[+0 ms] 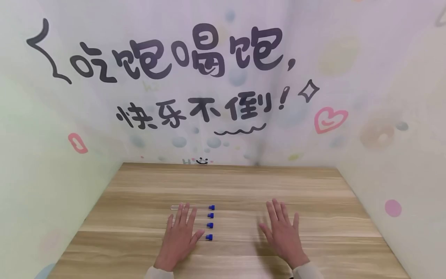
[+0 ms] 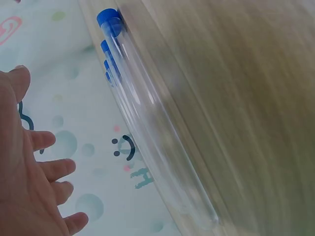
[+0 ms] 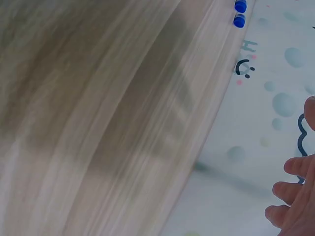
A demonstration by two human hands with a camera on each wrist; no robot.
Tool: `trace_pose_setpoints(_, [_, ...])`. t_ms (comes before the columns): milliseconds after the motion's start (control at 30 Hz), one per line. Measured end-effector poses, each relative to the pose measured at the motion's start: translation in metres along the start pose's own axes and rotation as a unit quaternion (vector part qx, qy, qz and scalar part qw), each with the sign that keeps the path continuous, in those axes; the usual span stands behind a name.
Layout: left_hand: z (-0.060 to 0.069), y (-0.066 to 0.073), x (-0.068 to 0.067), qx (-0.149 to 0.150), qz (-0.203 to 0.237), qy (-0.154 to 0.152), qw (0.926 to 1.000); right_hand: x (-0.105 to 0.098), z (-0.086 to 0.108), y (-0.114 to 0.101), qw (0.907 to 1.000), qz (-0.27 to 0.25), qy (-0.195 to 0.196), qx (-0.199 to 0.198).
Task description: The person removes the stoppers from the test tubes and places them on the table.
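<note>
Plainly, we see the left hand (image 1: 177,241) loose and spread, gripping nothing, above four clear tubes (image 2: 157,118) lying in a row on the table (image 1: 237,186); we make out nothing inside them. Rightward, their blue caps (image 1: 210,225) are on, so lining-up and capping look done; what remains, we cannot tell. Farther right, the right hand (image 1: 285,237) hovers empty, fingers extended.

From here the left hand (image 1: 179,238) hides much of the tubes (image 1: 210,215); both sleeves (image 1: 308,271) are cut off below.
</note>
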State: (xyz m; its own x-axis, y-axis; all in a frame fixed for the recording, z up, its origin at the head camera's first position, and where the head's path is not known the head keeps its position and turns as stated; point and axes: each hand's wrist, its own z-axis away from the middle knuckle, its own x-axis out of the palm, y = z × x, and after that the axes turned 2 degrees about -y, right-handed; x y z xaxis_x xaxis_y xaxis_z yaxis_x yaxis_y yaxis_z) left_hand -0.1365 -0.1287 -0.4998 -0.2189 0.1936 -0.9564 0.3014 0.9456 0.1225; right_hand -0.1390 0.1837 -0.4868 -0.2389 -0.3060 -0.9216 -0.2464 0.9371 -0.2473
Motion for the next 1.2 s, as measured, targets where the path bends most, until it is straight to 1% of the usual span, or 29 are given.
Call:
trace_pose_setpoints(200, [0.001,-0.001,-0.004,0.013,-0.024,0.002,0.9996,-0.002,0.0,-0.011,0.9999,-0.005,0.011,-0.01])
trace_pose_setpoints(267, [0.0,-0.002,-0.006,0.018,-0.03,0.007,0.9994,-0.003,-0.001,-0.014,0.9997,-0.006,0.018,-0.016])
trace_pose_setpoints(433, [-0.003,-0.001,-0.01,0.027,-0.035,0.014,0.9989,-0.004,-0.003,-0.021,0.9989,-0.011,0.035,-0.028])
trace_pose_setpoints(633, [-0.002,-0.001,-0.011,0.037,-0.033,0.011,0.9987,-0.005,-0.004,-0.028,0.998,-0.022,0.048,-0.033])
trace_pose_setpoints(700, [-0.003,-0.002,-0.01,0.043,-0.027,0.007,0.9987,-0.005,-0.004,-0.031,0.9975,-0.025,0.053,-0.039])
trace_pose_setpoints(800, [-0.004,-0.004,-0.009,0.049,-0.016,-0.006,0.9986,-0.004,-0.004,-0.035,0.9961,-0.023,0.063,-0.058])
trace_pose_setpoints(933, [-0.005,-0.004,-0.009,0.047,-0.001,-0.024,0.9986,-0.002,-0.003,-0.041,0.9935,-0.018,0.074,-0.085])
trace_pose_setpoints(1000, [-0.004,-0.005,-0.008,0.045,0.003,-0.032,0.9985,-0.001,-0.002,-0.044,0.9928,-0.017,0.074,-0.092])
trace_pose_setpoints(1200, [-0.002,-0.007,-0.001,0.037,0.011,-0.052,0.9979,0.006,0.001,-0.052,0.993,-0.013,0.056,-0.104])
